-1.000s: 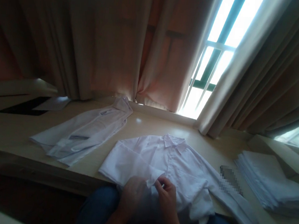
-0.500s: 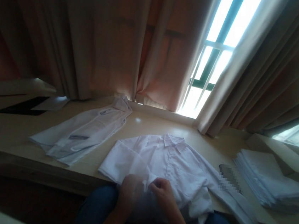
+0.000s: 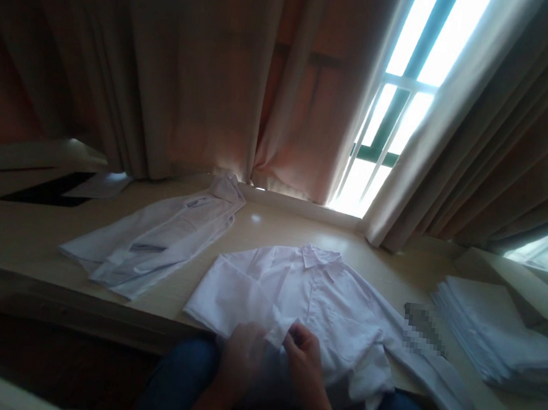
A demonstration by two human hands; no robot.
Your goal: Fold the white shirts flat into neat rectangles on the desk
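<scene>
A white collared shirt lies front up on the table, its collar toward the window and its lower part hanging over the near edge onto my lap. My right hand pinches a bit of the white cloth near the shirt's lower left front. Just left of it, my left hand is at the same cloth, smeared by motion, so its fingers cannot be made out. One sleeve of the shirt stretches to the right, over the table's edge.
Another white shirt, folded lengthwise, lies to the left on the table. Behind it are a black sheet and white paper. A stack of folded white cloth stands at right, near a blurred-out object. Curtains hang behind.
My right hand has shifted slightly right and drawn the pinched cloth with it, so the gap between my hands is wider. The whole view has shifted a little.
</scene>
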